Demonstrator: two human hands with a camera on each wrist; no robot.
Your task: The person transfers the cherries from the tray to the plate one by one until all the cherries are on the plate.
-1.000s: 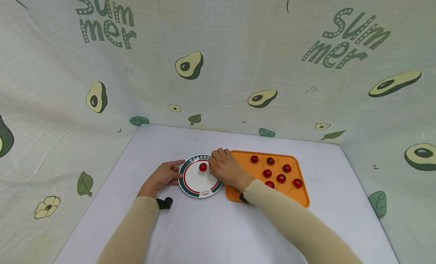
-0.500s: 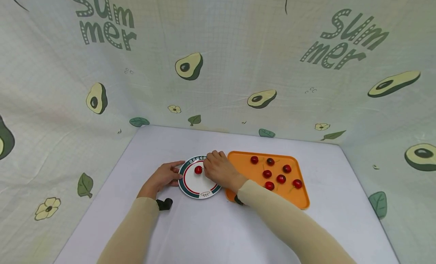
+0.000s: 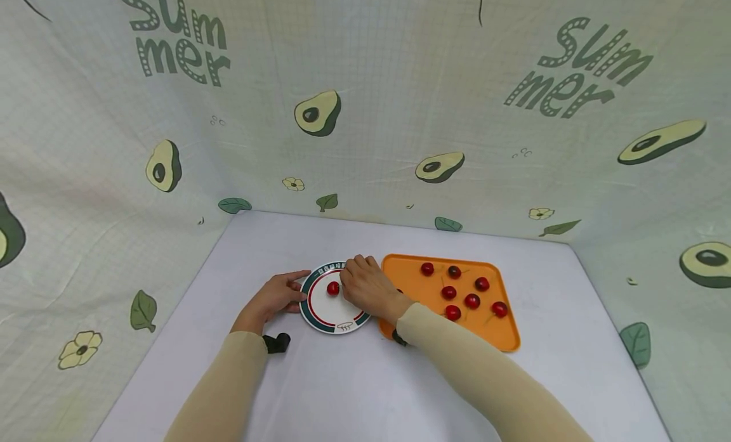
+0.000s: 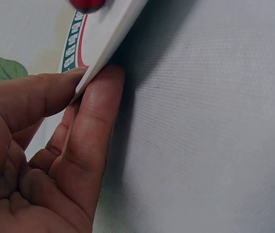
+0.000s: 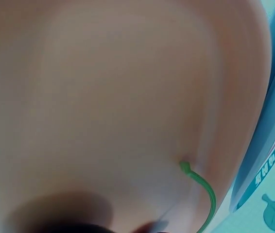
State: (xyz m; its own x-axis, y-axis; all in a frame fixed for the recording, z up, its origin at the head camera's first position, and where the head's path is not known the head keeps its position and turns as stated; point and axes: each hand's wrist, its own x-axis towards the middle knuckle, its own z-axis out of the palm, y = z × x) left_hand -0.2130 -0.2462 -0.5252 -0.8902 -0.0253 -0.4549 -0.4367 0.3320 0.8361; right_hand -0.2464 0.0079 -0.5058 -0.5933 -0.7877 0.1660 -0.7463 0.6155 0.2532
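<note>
A white plate (image 3: 330, 312) with a green and red rim lies on the table. My left hand (image 3: 276, 295) pinches its left rim; in the left wrist view the thumb (image 4: 55, 92) lies on top and fingers (image 4: 96, 104) are underneath. One red cherry (image 3: 333, 288) is over the plate, and its stem runs to my right hand (image 3: 368, 288), whose curled fingertips seem to pinch it. Whether the cherry touches the plate I cannot tell. The right wrist view mostly shows a blurred tray surface (image 5: 118, 97) and a green stem (image 5: 208, 191).
Right of the plate lies an orange tray (image 3: 408, 271) with several stemmed cherries (image 3: 472, 300) spread over it. My right forearm (image 3: 457, 353) crosses its near left corner. A printed cloth (image 3: 377, 112) stands behind and beside the white table (image 3: 342, 385).
The right hand has moved slightly left and nearer, with the cherry shifting left and down over the plate. Over the last half second it barely moves. My left hand stays on the rim.
</note>
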